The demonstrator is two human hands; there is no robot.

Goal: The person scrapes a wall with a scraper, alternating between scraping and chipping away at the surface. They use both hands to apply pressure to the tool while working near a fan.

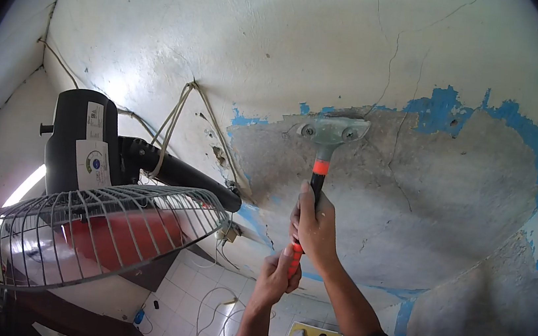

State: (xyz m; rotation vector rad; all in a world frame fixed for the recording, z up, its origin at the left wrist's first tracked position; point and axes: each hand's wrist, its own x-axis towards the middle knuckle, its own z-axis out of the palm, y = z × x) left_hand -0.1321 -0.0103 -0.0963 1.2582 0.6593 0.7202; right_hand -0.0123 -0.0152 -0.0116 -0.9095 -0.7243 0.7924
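A long-handled scraper (333,133) with a grey-green head, two screws and a black and red handle stands nearly upright in front of the wall. Its head lies at the upper border of a bare grey patch (319,193), along the edge of the pale paint. My right hand (317,226) is wrapped around the black middle of the handle. Lower down, my left hand (275,278) grips the red end. Blue paint (445,108) shows in ragged strips around the patch.
A black wall fan (83,140) with a wire cage (101,242) juts out at the left, tied with a cord (171,127). Thin cracks run up the wall. Below are white floor tiles (192,285), a loose cable (200,319) and a yellow-edged surface (293,330) near my feet.
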